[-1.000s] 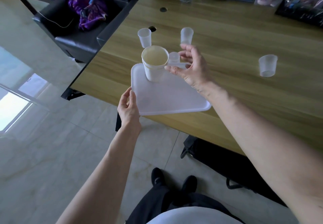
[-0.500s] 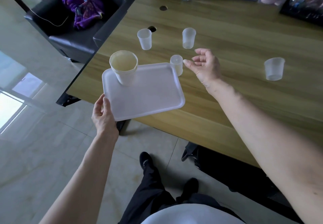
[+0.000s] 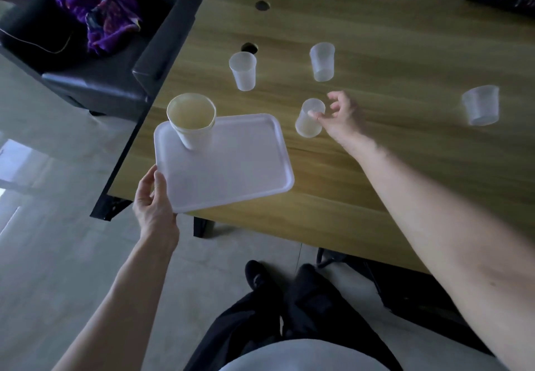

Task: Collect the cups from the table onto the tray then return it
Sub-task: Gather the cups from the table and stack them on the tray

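My left hand (image 3: pixel 155 200) grips the near left corner of a white tray (image 3: pixel 231 168), held over the table's front left corner. A large paper cup (image 3: pixel 191 120) stands on the tray's far left part. Just right of the tray a small translucent cup (image 3: pixel 309 118) stands on the wooden table (image 3: pixel 376 168). My right hand (image 3: pixel 341 117) touches this cup's rim with thumb and fingertips, the other fingers spread. Three more translucent cups stand on the table: one at the far left (image 3: pixel 243 71), one at the far middle (image 3: pixel 322 61), one at the right (image 3: pixel 481 105).
A black sofa (image 3: pixel 95 81) with purple cloth (image 3: pixel 98 20) stands left of the table. Containers and bottles line the table's far edge. A black chair base (image 3: pixel 405 289) sits under the table near my feet. Tiled floor lies to the left.
The tray has shifted left and away from the small cup. My right hand has moved in from beside the small cup and now touches its rim.
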